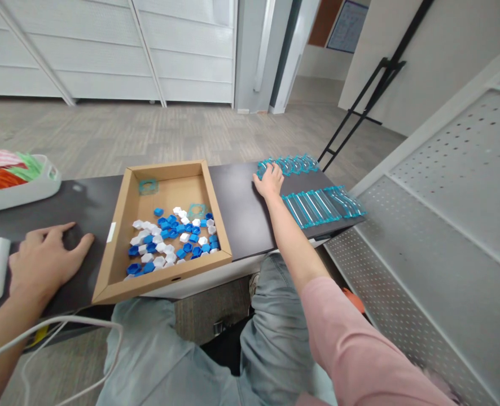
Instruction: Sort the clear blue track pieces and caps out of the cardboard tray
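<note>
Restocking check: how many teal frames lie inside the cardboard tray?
2. One teal frame in the far-left corner of the tray; the other beside the blue-and-white caps. More may hide beneath them.

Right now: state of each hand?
Left hand: open, flat on the dark table, holding nothing.
Right hand: resting on the teal plastic pieces; whether it grips one cannot be told.

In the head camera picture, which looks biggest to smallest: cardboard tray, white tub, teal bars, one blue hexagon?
1. cardboard tray
2. white tub and row of teal bars: they look about alike, and the picture edge cuts the tub off, so I leave them unranked
3. blue hexagon, by far the smallest
</note>
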`<state>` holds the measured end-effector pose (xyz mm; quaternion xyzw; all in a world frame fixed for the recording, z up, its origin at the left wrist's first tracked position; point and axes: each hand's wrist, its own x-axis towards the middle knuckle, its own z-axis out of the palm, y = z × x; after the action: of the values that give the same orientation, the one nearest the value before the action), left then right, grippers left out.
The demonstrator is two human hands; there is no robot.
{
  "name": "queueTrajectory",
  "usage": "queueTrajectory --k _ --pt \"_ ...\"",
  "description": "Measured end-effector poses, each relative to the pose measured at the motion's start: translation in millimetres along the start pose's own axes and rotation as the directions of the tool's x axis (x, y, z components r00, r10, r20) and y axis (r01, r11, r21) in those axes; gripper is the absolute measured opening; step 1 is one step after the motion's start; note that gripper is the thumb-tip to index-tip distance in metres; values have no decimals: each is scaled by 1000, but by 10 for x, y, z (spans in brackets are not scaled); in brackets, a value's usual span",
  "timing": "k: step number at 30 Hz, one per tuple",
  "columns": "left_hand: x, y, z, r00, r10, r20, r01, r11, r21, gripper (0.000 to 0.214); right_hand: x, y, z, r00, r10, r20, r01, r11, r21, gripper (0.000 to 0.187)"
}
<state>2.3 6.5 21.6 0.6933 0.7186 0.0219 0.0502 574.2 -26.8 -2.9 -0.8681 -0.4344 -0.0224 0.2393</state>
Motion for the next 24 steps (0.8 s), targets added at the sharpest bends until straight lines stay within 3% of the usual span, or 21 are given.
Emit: queueTrajectory --k 5,12,24 --pt "42 -49 35 1000 -6 1 6 1000 15 114 19 7 36 994 32 107 -28 999 -42 72" --pt "22 -7 9 1000 -9 -7 9 1000 13 117 7 14 35 995 28 96 -24 999 -41 57" --pt "6 12 -13 1000 -2 -5 2 1000 13 117 -77 -86 -98 986 67 150 -51 993 -108 56"
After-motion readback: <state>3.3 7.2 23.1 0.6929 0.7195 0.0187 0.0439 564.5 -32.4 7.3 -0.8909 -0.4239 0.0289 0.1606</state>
